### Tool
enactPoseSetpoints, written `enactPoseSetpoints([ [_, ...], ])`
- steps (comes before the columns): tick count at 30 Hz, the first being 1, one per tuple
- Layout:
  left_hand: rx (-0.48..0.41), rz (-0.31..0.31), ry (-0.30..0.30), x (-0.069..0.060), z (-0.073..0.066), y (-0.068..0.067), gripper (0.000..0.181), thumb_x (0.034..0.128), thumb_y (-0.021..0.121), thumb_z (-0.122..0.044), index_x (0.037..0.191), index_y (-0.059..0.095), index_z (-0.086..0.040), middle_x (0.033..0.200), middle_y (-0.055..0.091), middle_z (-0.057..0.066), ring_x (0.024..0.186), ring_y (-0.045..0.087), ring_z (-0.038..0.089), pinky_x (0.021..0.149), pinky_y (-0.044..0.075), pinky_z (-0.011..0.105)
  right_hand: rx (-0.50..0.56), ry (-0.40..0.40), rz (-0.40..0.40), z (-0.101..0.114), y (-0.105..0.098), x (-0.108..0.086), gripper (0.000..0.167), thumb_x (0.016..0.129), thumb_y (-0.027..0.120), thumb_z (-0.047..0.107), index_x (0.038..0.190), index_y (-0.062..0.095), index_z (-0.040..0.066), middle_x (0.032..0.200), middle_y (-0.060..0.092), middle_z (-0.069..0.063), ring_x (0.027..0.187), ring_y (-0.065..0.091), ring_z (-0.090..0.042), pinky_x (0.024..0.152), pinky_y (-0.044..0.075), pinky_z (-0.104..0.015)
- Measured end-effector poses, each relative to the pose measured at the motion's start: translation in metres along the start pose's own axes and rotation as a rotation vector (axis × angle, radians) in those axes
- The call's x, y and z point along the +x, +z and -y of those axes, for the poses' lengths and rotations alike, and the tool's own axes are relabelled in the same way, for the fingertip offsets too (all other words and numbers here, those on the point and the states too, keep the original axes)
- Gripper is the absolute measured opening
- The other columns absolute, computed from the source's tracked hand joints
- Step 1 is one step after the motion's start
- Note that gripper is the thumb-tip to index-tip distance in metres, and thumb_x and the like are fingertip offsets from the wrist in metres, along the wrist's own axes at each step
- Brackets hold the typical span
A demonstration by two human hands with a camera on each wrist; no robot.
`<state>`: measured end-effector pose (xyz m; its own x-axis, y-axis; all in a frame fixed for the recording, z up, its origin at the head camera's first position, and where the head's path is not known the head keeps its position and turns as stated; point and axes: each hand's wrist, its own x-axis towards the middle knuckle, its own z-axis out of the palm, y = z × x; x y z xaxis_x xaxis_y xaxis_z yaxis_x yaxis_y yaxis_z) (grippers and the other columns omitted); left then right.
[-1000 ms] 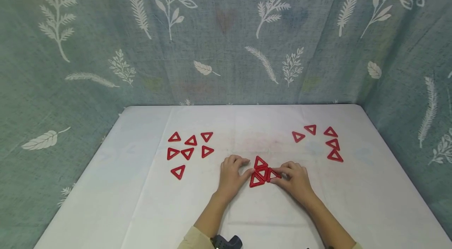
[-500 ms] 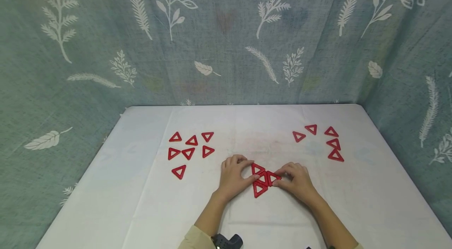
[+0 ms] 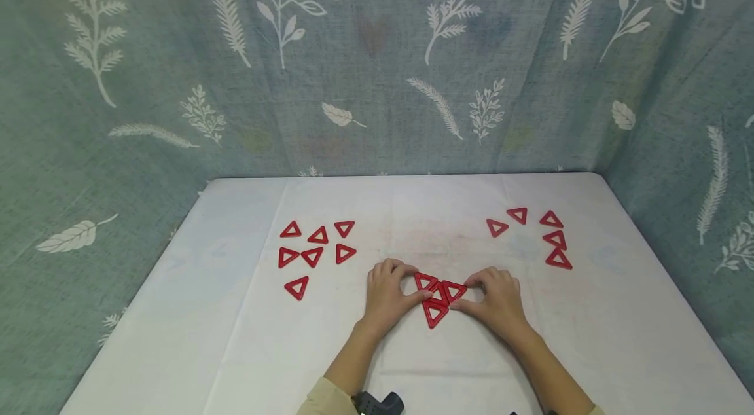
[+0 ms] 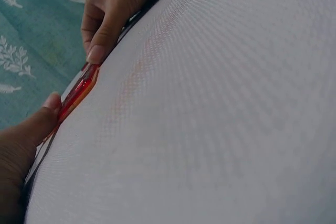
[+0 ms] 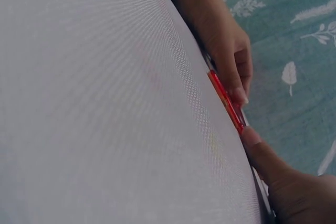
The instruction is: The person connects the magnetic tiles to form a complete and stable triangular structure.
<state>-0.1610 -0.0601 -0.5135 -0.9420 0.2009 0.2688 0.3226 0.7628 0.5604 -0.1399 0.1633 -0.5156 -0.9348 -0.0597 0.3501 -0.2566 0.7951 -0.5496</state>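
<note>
While the left hand (image 3: 389, 290) pinches the left side of the red triangle cluster (image 3: 437, 303) and the right hand (image 3: 497, 300) its right, both on the white table (image 3: 471, 362), step looks like aligning; next move likely needs edges kept flush.

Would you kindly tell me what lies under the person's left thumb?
In the head view, the thumb of the left hand overlaps the left part of the middle red plastic-looking triangle, whose right side shows. Whatever the thumb covers cannot be seen.
</note>
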Motion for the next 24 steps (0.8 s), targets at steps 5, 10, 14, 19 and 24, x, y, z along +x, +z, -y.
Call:
enactPoseSetpoints([
  [5, 0.014, -0.011, 0.002, -0.0004, -0.0023, -0.0007, 0.051, 0.0720, 0.076, -0.049, 0.110, 0.064, -0.018, 0.106, 0.050, 0.001, 0.104, 0.044, 0.019, 0.093, 0.033, 0.041, -0.035, 0.044, -0.003, 0.0046, 0.0004, 0.0001, 0.046, 0.056, 0.089, 0.040, 0.087, 0.068, 0.014, 0.089, 0.062, -0.002, 0.088, 0.051, -0.022, 0.075, 0.033, -0.040],
  [10, 0.040, -0.028, -0.009, 0.0005, -0.0020, 0.0008, 0.053, 0.0714, 0.077, -0.050, 0.110, 0.063, -0.017, 0.109, 0.050, 0.003, 0.106, 0.044, 0.020, 0.093, 0.033, 0.040, -0.051, 0.073, -0.025, 0.0085, 0.0023, -0.0006, 0.046, 0.058, 0.088, 0.040, 0.089, 0.069, 0.012, 0.090, 0.062, -0.005, 0.089, 0.051, -0.024, 0.074, 0.032, -0.041],
  [14, 0.014, -0.045, -0.037, 0.0015, -0.0017, 0.0020, 0.053, 0.0690, 0.079, -0.048, 0.108, 0.064, -0.016, 0.106, 0.052, 0.002, 0.105, 0.045, 0.019, 0.092, 0.033, 0.040, -0.050, 0.069, -0.052, 0.0095, 0.0045, -0.0014, 0.048, 0.058, 0.089, 0.038, 0.092, 0.068, 0.011, 0.091, 0.061, -0.005, 0.088, 0.051, -0.023, 0.074, 0.033, -0.040],
  [19, -0.076, -0.052, -0.043, 0.0033, -0.0020, 0.0013, 0.052, 0.0679, 0.082, -0.040, 0.109, 0.063, -0.017, 0.097, 0.060, -0.003, 0.098, 0.051, 0.016, 0.096, 0.031, 0.041, 0.007, 0.038, -0.076, 0.0092, 0.0059, -0.0014, 0.047, 0.057, 0.090, 0.032, 0.091, 0.066, 0.010, 0.089, 0.061, -0.005, 0.086, 0.052, -0.022, 0.074, 0.033, -0.039],
  [24, -0.172, -0.047, -0.034, 0.0038, -0.0008, 0.0000, 0.050, 0.0682, 0.083, -0.033, 0.110, 0.063, -0.015, 0.087, 0.066, -0.005, 0.091, 0.056, 0.013, 0.099, 0.028, 0.041, 0.068, 0.031, -0.062, 0.0097, 0.0073, -0.0010, 0.045, 0.057, 0.091, 0.027, 0.090, 0.064, 0.011, 0.088, 0.062, -0.003, 0.085, 0.052, -0.020, 0.076, 0.034, -0.040],
])
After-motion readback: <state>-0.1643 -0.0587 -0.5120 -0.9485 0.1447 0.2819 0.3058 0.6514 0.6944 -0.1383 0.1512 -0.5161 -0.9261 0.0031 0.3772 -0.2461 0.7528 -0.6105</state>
